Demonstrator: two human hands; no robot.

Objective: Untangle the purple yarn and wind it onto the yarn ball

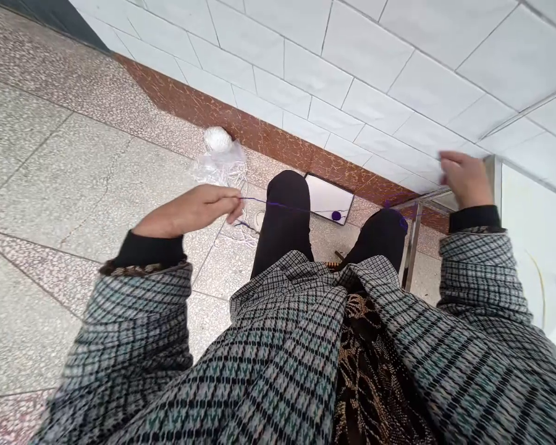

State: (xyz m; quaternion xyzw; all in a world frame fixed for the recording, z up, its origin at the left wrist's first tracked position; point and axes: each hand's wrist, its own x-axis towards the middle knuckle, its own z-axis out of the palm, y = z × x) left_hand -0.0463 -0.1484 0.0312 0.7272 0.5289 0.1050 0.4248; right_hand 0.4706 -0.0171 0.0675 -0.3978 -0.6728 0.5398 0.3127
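A purple yarn (278, 205) is pinched in the left grip (189, 210) and stretched across the knees (282, 191) toward the blurred right grip (466, 179), whose closure cannot be told. Ahead of the left grip, a white yarn ball (217, 139) lies on the floor (50, 154).

Glossy white rectangular wall tiles (361, 55) rise above a brown mottled marble skirting band (241, 136), meeting a grey speckled terrazzo floor (74, 179), with a stainless-steel tube frame (414, 247) at right.
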